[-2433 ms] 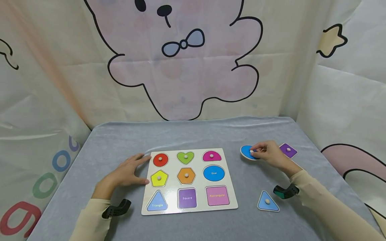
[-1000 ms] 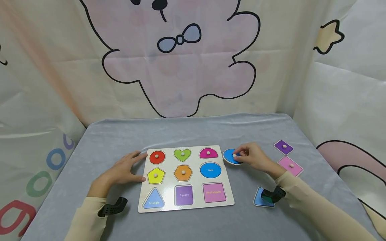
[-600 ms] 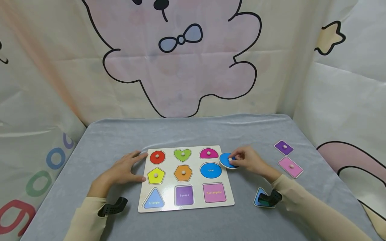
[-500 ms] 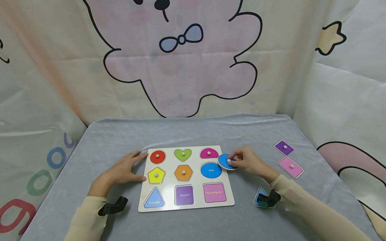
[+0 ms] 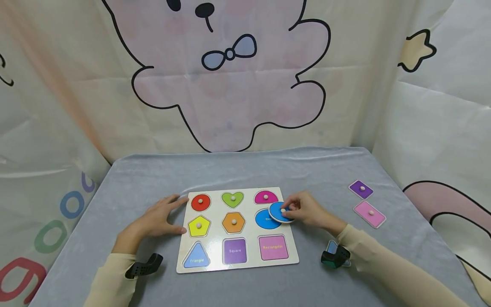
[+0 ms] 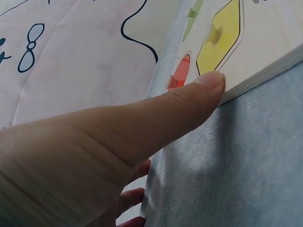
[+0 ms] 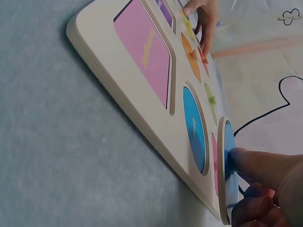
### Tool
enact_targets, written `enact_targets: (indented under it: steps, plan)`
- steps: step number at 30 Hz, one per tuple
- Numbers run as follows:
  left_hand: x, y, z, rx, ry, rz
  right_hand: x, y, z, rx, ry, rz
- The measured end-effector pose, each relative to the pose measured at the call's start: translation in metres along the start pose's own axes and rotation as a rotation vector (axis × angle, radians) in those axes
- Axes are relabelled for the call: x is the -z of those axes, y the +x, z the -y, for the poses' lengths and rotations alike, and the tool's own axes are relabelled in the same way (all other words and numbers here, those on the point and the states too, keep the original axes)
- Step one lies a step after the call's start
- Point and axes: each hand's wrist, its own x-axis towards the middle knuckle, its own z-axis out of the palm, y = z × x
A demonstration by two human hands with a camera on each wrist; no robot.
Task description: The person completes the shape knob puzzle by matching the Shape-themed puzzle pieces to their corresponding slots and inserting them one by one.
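Observation:
A blue oval puzzle piece (image 5: 278,212) is pinched by its knob in my right hand (image 5: 308,209). It overlaps the right part of the blue oval recess (image 5: 265,218) in the head view; in the right wrist view the piece (image 7: 229,170) stands tilted above the board. The white shape puzzle board (image 5: 254,266) has knobbed pieces in its upper row and in two middle-row places, while the triangle, square and rectangle recesses show printed words. My left hand (image 5: 155,219) rests at the board's left edge, thumb (image 6: 189,101) touching it beside the yellow pentagon (image 6: 222,38).
On the grey cloth (image 5: 230,170) at the right lie a purple square piece (image 5: 361,189) and a pink rectangular piece (image 5: 370,214). A blue triangle piece (image 5: 332,245) is mostly hidden behind the black right wristband (image 5: 335,257). A printed curtain (image 5: 230,106) hangs behind the table.
My right hand has brought the blue oval piece leftward from the cloth at the right to over the board's right edge. The left hand stays at the board's left edge.

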Motion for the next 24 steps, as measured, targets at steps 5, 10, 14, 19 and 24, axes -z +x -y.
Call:
enact_targets:
  steps: [5, 10, 14, 19, 24]
  plan:
    - [-0.001, 0.000, 0.000, 0.009, -0.006, 0.000, -0.008, 0.001, 0.001, 0.005, -0.002, 0.002]
    - [-0.002, -0.001, 0.000, 0.006, -0.004, -0.006, -0.018, 0.005, 0.002, 0.016, 0.000, 0.020]
    - [0.000, -0.002, -0.001, -0.007, -0.018, -0.006, -0.025, 0.008, 0.005, 0.020, 0.009, 0.033]
    - [0.002, -0.002, -0.003, -0.010, -0.031, -0.002, -0.030, 0.009, 0.007, 0.005, 0.033, 0.044]
    - [0.002, -0.002, -0.002, -0.008, -0.025, 0.003, -0.032, 0.010, 0.009, -0.009, 0.025, 0.056]
